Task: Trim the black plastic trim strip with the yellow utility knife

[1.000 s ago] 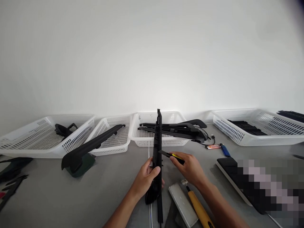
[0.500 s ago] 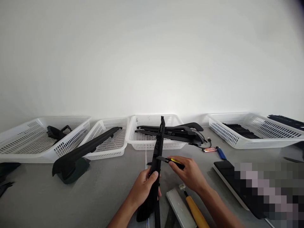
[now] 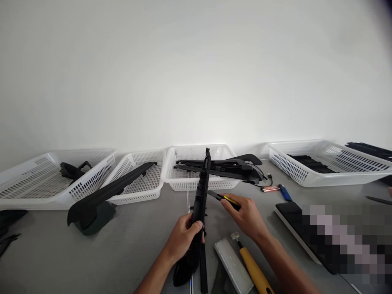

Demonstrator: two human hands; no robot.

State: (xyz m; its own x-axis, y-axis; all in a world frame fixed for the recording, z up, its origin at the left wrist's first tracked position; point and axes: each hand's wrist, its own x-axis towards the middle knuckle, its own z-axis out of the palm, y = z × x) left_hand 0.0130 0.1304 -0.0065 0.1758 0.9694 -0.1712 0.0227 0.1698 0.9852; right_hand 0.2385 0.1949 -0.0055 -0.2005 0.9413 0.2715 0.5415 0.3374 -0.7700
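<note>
My left hand (image 3: 183,234) is wrapped round a long black plastic trim piece (image 3: 200,196), held tilted with its narrow end pointing away from me. In my right hand (image 3: 245,214) is a black and yellow utility knife (image 3: 229,201), its blade pointing left at the trim piece's right edge. Whether blade and plastic touch I cannot tell. Below my hands lie a yellow-handled tool (image 3: 255,269) with a small metal head and a pale rectangular block (image 3: 233,265). Another thin black strip (image 3: 203,265) lies under the held piece.
Behind my hands, a white basket (image 3: 186,185) carries several black trim pieces (image 3: 226,167). More white baskets (image 3: 134,200) (image 3: 306,179) line the wall. A black trim piece (image 3: 113,192) leans across one at left. A dark slab-like device (image 3: 294,220) and a blue object (image 3: 285,193) lie right.
The knife has moved from over the trim piece to its right edge. My left hand has turned the piece slightly, showing more of its ribbed side.
</note>
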